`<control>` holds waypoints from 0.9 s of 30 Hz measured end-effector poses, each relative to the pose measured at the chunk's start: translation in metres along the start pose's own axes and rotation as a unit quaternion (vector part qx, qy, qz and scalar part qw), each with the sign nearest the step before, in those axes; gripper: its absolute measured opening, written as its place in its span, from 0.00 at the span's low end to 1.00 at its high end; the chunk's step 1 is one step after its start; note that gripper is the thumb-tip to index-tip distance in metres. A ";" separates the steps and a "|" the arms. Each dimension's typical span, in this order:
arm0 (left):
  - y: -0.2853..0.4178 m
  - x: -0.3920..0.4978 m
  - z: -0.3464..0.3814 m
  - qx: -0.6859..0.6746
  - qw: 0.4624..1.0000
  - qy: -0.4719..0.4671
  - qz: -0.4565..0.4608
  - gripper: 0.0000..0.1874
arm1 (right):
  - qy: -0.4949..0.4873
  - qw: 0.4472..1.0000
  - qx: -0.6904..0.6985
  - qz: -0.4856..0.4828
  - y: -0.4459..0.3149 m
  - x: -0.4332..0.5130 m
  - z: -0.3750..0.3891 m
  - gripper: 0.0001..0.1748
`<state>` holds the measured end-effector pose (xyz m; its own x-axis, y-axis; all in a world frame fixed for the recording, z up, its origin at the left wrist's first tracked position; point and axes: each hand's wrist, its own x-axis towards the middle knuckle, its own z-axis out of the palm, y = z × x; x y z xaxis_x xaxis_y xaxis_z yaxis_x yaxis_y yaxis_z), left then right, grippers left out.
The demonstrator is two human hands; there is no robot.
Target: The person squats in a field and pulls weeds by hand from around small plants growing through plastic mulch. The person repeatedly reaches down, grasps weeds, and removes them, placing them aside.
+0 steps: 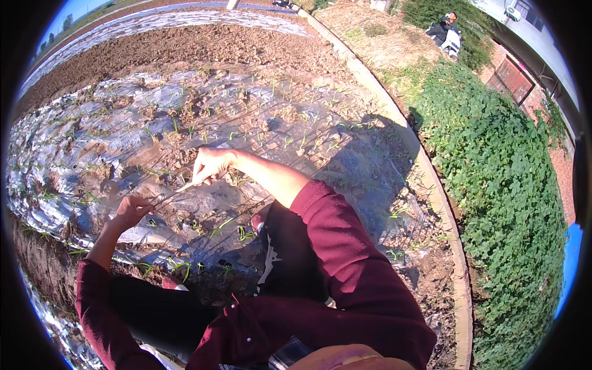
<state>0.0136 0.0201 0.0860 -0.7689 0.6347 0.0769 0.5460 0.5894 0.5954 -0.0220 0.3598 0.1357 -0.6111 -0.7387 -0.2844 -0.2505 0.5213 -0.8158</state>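
Between my two hands runs a thin stick, slanting low over the planted bed. My right hand is closed around its pale upper end. The fingers of my left hand pinch the darker lower end. Beneath them lies crumpled clear plastic film, partly covered with soil. Thin green seedlings come up through holes in the film, several of them close to my knees. The stick's tips are hidden in my fingers.
A narrow concrete curb bounds the bed on the right, with dense leafy vines beyond. Bare tilled soil lies farther off. A person is at a white scooter near a building. My shoe is at the bed's edge.
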 end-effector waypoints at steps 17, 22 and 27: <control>-0.008 -0.005 0.006 0.090 0.989 -0.026 -0.111 0.15 | 0.073 0.981 -0.080 0.161 0.070 -0.037 -0.012 0.07; -0.023 0.004 0.023 -0.011 0.999 -0.036 -0.019 0.11 | 0.052 0.991 -0.076 0.102 0.047 -0.026 -0.002 0.06; -0.003 0.007 0.029 -0.128 0.989 -0.004 -0.075 0.12 | 0.025 0.996 -0.011 0.090 0.049 -0.021 -0.001 0.09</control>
<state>0.0163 0.0369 0.0611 -0.8315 0.5545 -0.0326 0.3241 0.5320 0.7822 -0.0219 0.4012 0.1020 -0.6839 -0.6104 -0.3996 -0.1497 0.6535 -0.7420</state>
